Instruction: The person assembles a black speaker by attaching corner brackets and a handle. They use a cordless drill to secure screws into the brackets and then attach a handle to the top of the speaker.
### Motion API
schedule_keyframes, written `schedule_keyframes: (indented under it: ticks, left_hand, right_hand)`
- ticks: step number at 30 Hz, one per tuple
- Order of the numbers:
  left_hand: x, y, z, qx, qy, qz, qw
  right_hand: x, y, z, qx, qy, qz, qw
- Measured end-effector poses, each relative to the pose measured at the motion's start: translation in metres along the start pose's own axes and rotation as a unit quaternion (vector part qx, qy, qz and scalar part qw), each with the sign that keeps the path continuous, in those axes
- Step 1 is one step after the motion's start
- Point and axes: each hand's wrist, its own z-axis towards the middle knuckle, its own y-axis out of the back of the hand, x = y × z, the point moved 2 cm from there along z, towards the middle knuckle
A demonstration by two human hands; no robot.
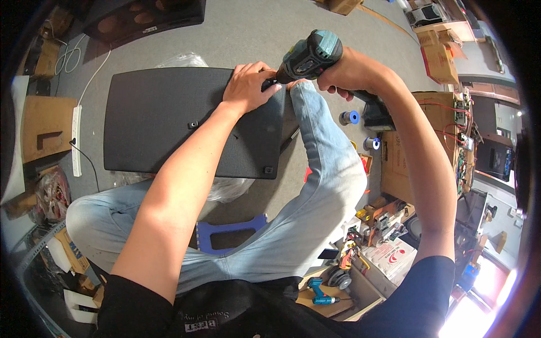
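A black textured box (pixel 163 118), like a speaker cabinet, lies in front of my crossed legs. At its far right corner my left hand (pixel 246 90) is closed, thumb and fingers around a small black piece (pixel 270 84). My right hand (pixel 350 73) grips a teal and black cordless drill (pixel 311 56), its nose pointing down-left to that piece. Whether the drill tip touches it, I cannot tell. One small black square foot (pixel 269 169) sits at the box's near right corner. Another black foot (pixel 193 125) lies on the panel beside my left forearm.
Two blue-ended spools (pixel 349 118) stand right of my leg. A blue plastic stool (pixel 231 234) is between my thighs. A wooden tray (pixel 366 293) at lower right holds a second teal drill (pixel 324 293). Another black cabinet (pixel 146 22) stands at the far left, a white power strip (pixel 77 141) nearer.
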Motion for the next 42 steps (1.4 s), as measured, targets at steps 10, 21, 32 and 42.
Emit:
schedule_keyframes:
  ticks: [10,21,32,42]
  left_hand:
    - [0.003,-0.005,0.001,-0.026,-0.048,0.0,0.999]
    - [-0.002,-0.003,0.001,-0.021,-0.053,-0.018,0.998]
    - [-0.023,0.081,-0.081,0.077,-0.065,-0.072,0.992]
    - [-0.019,0.075,-0.12,0.169,-0.088,-0.052,0.98]
  right_hand:
    - [0.014,0.005,0.003,0.015,-0.014,-0.06,0.998]
    - [0.014,0.007,0.004,0.023,-0.03,-0.073,0.997]
    - [0.006,0.048,-0.101,-0.097,0.044,-0.038,0.994]
    - [0.021,-0.105,-0.272,-0.249,0.179,0.585,0.751]
